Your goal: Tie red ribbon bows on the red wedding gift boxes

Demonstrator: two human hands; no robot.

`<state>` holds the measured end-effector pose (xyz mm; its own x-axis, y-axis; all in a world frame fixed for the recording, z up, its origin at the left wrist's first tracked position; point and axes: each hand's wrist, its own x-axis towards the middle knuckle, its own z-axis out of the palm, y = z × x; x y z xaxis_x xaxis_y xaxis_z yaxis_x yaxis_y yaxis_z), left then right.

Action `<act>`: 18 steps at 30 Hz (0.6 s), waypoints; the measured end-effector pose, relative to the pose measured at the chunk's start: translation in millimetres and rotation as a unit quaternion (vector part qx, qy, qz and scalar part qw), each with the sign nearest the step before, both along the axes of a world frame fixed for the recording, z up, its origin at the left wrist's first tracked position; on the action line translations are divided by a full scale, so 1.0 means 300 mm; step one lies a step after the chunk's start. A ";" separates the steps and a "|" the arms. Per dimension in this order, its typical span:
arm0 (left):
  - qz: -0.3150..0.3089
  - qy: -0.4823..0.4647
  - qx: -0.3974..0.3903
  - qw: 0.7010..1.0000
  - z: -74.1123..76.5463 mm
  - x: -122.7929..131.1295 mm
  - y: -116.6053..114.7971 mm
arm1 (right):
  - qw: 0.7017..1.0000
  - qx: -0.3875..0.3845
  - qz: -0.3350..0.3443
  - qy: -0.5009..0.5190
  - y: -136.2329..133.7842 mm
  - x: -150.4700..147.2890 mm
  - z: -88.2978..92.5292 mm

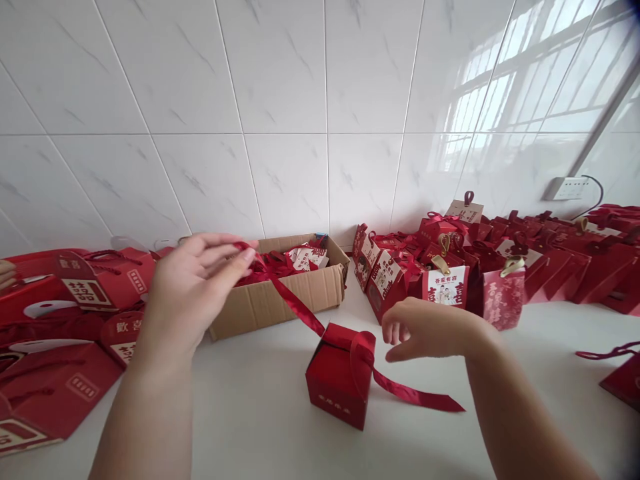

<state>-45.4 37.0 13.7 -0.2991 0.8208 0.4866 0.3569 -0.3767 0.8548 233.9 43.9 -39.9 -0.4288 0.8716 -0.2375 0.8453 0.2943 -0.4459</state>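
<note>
A small red gift box [333,387] with gold lettering stands on the white table, turned at an angle to me. A shiny red ribbon [297,303] runs from its top up to my left hand [200,287], whose thumb and fingers pinch it above the cardboard carton. The ribbon's other tail [420,395] curves out to the right, its pointed end free. My right hand [425,330] hovers just right of the box, fingers loosely curled and apart from the thumb, with nothing visible in it.
Behind the box, a cardboard carton [285,300] holds red ribbons and printed cards. Many red gift boxes [555,267] crowd the back right. Larger red bags [55,393] lie at left, and a dark red bag [625,377] at far right. Part of another hand [7,275] shows at the left edge.
</note>
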 end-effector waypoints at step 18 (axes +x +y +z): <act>0.083 0.056 0.004 0.995 -0.002 -0.042 0.008 | 0.985 -0.082 0.113 0.104 0.106 -0.088 -0.088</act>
